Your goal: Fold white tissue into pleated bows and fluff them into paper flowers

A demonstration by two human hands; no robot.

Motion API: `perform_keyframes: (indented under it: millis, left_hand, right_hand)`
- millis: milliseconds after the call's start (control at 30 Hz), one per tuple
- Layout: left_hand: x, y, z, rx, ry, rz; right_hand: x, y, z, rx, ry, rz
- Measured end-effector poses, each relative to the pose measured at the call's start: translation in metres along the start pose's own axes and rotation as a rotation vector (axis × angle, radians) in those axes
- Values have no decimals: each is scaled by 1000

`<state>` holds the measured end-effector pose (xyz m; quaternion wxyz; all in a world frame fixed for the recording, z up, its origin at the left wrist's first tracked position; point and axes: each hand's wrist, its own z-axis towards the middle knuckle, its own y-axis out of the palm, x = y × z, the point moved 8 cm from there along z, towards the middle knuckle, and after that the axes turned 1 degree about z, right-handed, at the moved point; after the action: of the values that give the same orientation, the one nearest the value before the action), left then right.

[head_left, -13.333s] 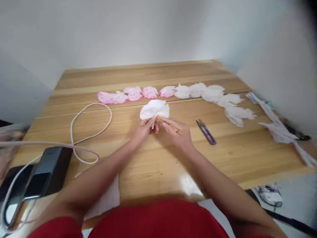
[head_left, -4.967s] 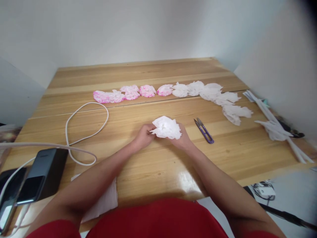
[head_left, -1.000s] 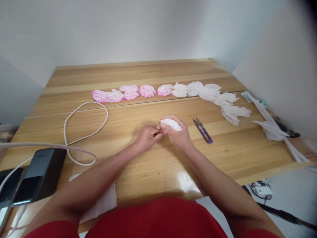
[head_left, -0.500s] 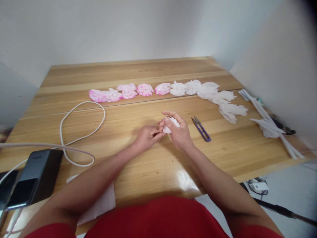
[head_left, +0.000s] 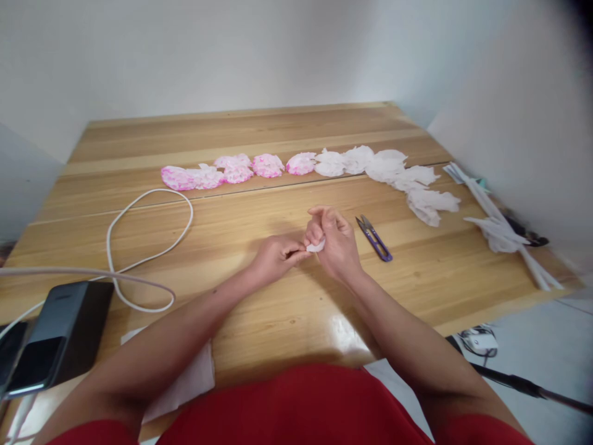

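Note:
Above the middle of the table, my right hand (head_left: 337, 242) curls around a small piece of white tissue paper (head_left: 315, 246), most of it hidden by the fingers. My left hand (head_left: 279, 256) pinches the paper's lower left edge between thumb and fingertips. Thread snips (head_left: 374, 238) with purple handles lie on the wood just right of my right hand, blades pointing away. Behind both hands runs a row of ruffled tissue-paper flowers: pink-edged ones (head_left: 269, 165) on the left and plain white ones (head_left: 385, 164) on the right.
White strips (head_left: 504, 228) with a tied bundle lie at the table's right edge. On the left are a looped white cable (head_left: 110, 247) and a dark power bank (head_left: 60, 334). A flat white sheet (head_left: 197, 380) sits under my left forearm.
My right fingers have closed further over the white tissue paper, so less of it shows. The left hand keeps its pinch. The whole view has shifted slightly.

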<state>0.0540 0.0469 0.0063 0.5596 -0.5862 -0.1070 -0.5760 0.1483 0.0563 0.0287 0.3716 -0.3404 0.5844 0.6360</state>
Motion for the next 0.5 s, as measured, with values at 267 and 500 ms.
perform_keyframes:
  millis: [267,500]
  left_hand:
    - [6,5,-1,-30,91,61]
    - [4,7,-1,-67,37,30]
  right_hand:
    - [-3,0,-2,84,38,-49]
    - [-9,1,-4,86,37,-130]
